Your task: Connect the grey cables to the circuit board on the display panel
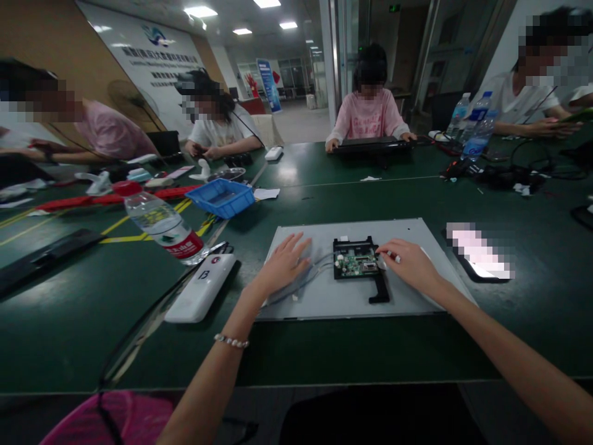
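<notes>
A flat light-grey panel lies on the green table in front of me. On it sits a green circuit board in a black bracket, with thin grey cables running left from it. My left hand rests on the left part of the panel, fingers stretched out, beside the cables and holding nothing. At the board's right edge, the thumb and fingers of my right hand are pinched together. A small whitish bit shows at these fingers, too small to name.
A phone with a lit screen lies right of the panel. To the left are a white power bank, a water bottle and a blue basket. Several people sit around the table; one across holds a dark panel.
</notes>
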Demonstrator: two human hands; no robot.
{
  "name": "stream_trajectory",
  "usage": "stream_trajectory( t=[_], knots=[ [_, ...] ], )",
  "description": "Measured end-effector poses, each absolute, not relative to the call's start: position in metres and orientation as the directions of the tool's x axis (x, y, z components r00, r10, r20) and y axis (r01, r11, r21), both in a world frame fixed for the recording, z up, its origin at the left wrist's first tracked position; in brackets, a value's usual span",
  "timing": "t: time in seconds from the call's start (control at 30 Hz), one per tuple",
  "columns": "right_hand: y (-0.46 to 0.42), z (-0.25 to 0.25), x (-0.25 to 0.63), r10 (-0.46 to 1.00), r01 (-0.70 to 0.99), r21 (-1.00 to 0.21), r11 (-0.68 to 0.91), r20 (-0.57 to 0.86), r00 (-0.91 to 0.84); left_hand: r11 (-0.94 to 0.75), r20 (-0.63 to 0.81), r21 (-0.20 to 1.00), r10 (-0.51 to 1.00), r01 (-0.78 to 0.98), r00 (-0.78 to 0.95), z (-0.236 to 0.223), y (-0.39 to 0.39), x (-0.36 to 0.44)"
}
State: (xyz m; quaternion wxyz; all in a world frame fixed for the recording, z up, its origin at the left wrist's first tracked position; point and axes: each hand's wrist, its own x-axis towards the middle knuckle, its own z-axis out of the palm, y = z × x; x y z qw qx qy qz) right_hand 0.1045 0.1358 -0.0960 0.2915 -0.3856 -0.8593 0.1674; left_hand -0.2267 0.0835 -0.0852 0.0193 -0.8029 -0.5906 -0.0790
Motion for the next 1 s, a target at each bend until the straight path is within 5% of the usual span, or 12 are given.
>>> stream_trajectory(
  t=[0.53,1.0],
  knots=[
    [0.14,-0.1,0.106,0.801,0.598,-0.536,0.596,0.348,-0.487,-0.233,0.114,0.308,0.972,0.922,0.207,-0.075,0.074,-0.229],
    [0.142,-0.099,0.103,0.818,0.582,-0.579,0.571,0.343,-0.461,-0.113,-0.009,0.06,0.994,0.992,0.113,-0.077,0.073,-0.235]
  ],
)
